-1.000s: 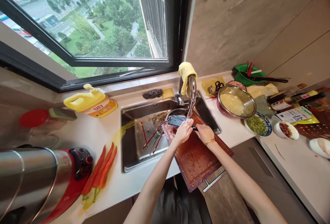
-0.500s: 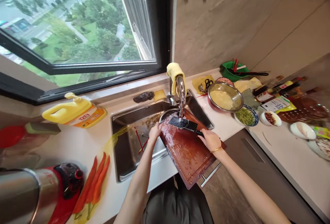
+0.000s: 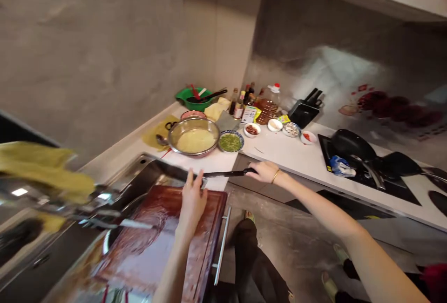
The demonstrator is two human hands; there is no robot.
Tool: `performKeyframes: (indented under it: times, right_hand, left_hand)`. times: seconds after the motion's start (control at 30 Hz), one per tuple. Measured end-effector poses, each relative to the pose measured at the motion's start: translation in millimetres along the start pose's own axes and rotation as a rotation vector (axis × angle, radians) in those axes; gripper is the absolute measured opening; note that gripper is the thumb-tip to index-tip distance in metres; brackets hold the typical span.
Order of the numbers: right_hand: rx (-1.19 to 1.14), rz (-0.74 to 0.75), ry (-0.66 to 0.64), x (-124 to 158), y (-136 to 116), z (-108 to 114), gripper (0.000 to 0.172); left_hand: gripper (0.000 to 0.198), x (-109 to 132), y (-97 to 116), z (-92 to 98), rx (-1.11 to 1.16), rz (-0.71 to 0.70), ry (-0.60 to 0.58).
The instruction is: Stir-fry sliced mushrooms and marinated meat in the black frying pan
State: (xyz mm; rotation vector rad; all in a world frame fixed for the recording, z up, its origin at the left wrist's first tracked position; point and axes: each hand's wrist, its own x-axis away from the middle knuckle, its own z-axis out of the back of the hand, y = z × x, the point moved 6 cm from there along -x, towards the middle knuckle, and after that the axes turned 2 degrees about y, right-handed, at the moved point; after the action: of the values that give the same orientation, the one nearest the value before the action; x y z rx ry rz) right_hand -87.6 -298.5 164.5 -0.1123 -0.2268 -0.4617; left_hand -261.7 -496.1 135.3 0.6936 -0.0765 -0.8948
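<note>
My right hand point(image 3: 263, 171) is closed around the black handle of a kitchen knife. The broad knife point(image 3: 223, 173) is turned nearly edge-on, so its blade shows as a thin dark strip. At the blade's far end is my left hand point(image 3: 193, 198), fingers stretched and slightly apart; whether they touch the blade I cannot tell. Below the left hand, a wet brown cutting board point(image 3: 206, 247) lies tilted over the sink point(image 3: 139, 165). Water from the faucet point(image 3: 104, 210), draped with a yellow cloth point(image 3: 42, 168), runs onto the board.
Beyond the sink stand a metal bowl of pale batter point(image 3: 195, 141), a plate of chopped greens point(image 3: 231, 142) and several small bowls. A knife block point(image 3: 305, 112) and black pans point(image 3: 352, 147) are farther right. Another person's feet point(image 3: 330, 284) show on the floor.
The view has swung right. The knife has moved off the board out from under the water and turned edge-on. My left hand has left the board's rim for the blade's far end.
</note>
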Motion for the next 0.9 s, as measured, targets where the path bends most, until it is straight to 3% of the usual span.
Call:
performKeyframes:
  times: [0.13, 0.3, 0.4, 0.47, 0.57, 0.67, 0.8, 0.9]
  right_hand:
    - [0.119, -0.069, -0.036, 15, 171, 64, 0.036]
    - [0.368, -0.163, 0.049, 16, 390, 161, 0.035]
    - [0.583, -0.210, 0.143, 2, 488, 212, 0.052]
    - [0.688, -0.246, 0.144, -16, 541, 236, 0.070]
    - [0.735, -0.262, 0.101, -51, 609, 255, 0.069]
    - [0.682, -0.204, 0.144, -91, 666, 261, 0.054]
    - [0.557, -0.113, 0.379, -143, 719, 260, 0.053]
    - [0.462, -0.088, 0.592, -176, 738, 255, 0.050]
  left_hand:
    - [0.046, -113, 157, -95.4, 0.051, -0.322, -0.113]
    - [0.045, -253, 352, -254.1, 0.098, -0.586, -0.265]
    - [0.043, -332, 447, -340.3, 0.193, -0.597, -0.312]
    - [0.046, -378, 493, -385.1, 0.262, -0.550, -0.315]
    - [0.048, -431, 537, -436.5, 0.285, -0.505, -0.349]
    - [0.051, -462, 560, -471.5, 0.289, -0.500, -0.391]
    - [0.054, -481, 568, -501.6, 0.343, -0.482, -0.423]
    - [0.057, -482, 566, -518.1, 0.367, -0.482, -0.457]
